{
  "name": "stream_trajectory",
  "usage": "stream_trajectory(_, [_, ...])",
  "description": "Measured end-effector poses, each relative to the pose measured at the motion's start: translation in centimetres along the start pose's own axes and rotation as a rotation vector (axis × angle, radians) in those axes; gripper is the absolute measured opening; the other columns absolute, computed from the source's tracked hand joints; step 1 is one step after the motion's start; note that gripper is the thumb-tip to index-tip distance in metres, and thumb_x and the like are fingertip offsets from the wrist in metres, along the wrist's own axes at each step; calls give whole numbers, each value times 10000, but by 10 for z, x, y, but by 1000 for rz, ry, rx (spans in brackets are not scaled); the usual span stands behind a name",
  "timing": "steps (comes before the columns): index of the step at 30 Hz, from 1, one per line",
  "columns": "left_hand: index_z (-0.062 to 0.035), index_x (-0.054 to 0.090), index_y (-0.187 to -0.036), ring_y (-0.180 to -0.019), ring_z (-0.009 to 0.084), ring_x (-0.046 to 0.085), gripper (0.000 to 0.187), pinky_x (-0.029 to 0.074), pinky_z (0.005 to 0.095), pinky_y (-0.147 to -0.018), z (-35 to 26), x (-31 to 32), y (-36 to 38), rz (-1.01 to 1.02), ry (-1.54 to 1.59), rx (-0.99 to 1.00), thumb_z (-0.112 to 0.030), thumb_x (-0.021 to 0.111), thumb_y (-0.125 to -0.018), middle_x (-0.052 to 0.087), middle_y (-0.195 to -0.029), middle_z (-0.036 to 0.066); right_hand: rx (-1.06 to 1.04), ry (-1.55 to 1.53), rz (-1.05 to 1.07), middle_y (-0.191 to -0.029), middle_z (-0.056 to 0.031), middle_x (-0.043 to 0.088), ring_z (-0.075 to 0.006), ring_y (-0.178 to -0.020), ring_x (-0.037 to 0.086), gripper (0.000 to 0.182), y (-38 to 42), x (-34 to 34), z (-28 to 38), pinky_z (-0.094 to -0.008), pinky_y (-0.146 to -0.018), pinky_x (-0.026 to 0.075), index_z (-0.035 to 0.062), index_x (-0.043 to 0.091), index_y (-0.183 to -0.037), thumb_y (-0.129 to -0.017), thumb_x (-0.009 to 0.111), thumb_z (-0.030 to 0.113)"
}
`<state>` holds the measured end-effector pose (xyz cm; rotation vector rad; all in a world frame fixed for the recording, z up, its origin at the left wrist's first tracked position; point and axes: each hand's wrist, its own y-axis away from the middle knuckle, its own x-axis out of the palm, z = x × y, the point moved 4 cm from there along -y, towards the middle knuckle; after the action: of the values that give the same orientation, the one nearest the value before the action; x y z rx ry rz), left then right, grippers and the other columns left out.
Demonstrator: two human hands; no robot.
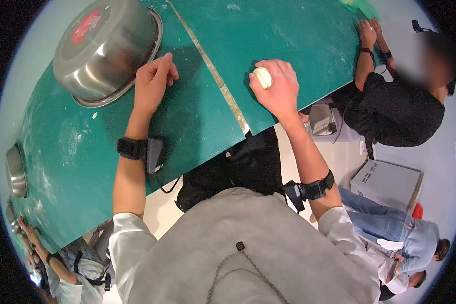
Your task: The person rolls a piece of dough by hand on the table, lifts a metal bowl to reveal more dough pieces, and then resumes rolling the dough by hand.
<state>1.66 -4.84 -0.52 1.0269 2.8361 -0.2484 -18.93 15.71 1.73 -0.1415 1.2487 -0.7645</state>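
Observation:
In the head view my right hand (278, 91) rests near the front edge of the green table, its fingers wrapped round a pale, rounded piece of dough (263, 77). The dough shows between thumb and forefinger, with a crease along its top. My left hand (156, 81) is loosely curled over the table, with nothing visible in it. Just beside it, a large steel bowl (106, 55) lies upside down, a red label on its base.
The green table (207, 111) has white powder smears and a pale seam strip (215, 76) between my hands. A smaller steel bowl (16, 171) stands at far left. One person (395, 109) works at the table on the right, another (68, 273) at lower left.

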Motion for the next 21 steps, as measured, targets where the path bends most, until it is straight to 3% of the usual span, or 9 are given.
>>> stream_trajectory(3, [-31,631,-703,-604,70,498,475,387,252,-573,0,1,0,6,-3,3,-330,522,-1055,576,-661,-12,-17,-40,-55,-986,-83,688,-310,-988,625,258,-1,2,-2,-446,-858,492,130,710,-946,-765,749,310])
stream_trajectory(7, [-59,610,-719,-623,83,495,454,392,252,-588,2,0,-2,47,-44,6,-329,510,-1070,600,-709,8,16,-48,-32,-979,-81,686,-310,-988,624,261,-3,1,-2,-449,-861,492,130,711,-946,-762,751,311])
stream_trajectory(21, [-30,630,-697,-597,66,500,462,392,257,-567,-3,2,-1,39,-53,36,-316,532,-1046,583,-649,-11,16,-77,-25,-992,-82,689,-317,-998,622,255,-1,4,-7,-454,-868,493,134,712,-956,-769,758,301])
